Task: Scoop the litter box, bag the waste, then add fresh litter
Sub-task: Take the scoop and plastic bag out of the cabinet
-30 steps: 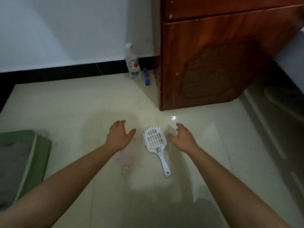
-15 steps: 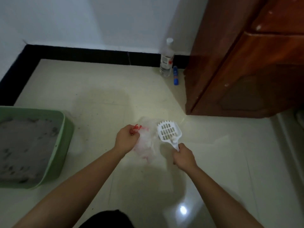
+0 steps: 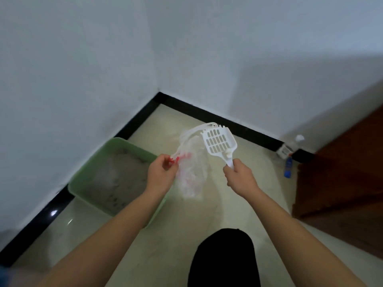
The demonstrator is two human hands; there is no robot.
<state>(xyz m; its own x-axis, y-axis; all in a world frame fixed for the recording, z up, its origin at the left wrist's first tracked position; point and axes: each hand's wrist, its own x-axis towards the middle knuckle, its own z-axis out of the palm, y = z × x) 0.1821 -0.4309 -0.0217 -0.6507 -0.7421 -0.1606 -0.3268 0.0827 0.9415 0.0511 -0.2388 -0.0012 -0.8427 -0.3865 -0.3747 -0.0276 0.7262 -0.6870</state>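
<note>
While both hands hold gear off floor, I note: left hand [image 3: 161,177] pinches top of clear red-printed plastic bag [image 3: 192,179], which hangs just right of it. Right hand [image 3: 240,177] clenched round handle of white litter scoop [image 3: 219,141], slotted head up beyond fingers. Green litter box [image 3: 116,141], grey litter inside, sits left of left hand, partly under forearm. I'd open bag mouth first, set it beside box, then scoop shallow and sift. Versus half second ago: both items raised, view swung toward corner.
</note>
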